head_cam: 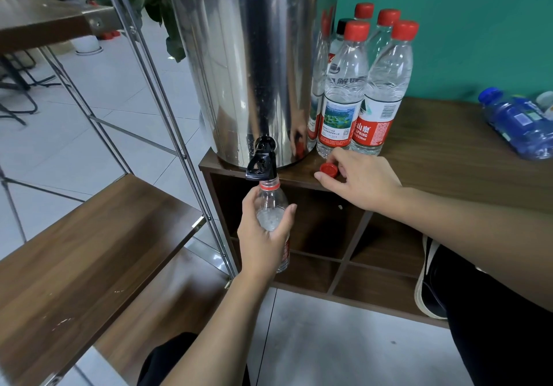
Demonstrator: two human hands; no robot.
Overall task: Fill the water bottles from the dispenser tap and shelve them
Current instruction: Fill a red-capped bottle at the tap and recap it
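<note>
My left hand grips an uncapped clear bottle with a red neck ring, its mouth right under the black tap of the steel dispenser. Water shows inside the bottle. My right hand rests on the cabinet top and pinches a loose red cap. Several capped bottles stand right of the dispenser.
The dispenser stands on a dark wooden cubby cabinet against a green wall. A pack of blue bottles lies at far right. A metal-framed rack with wooden shelves stands to the left. My shoe is beside the cabinet.
</note>
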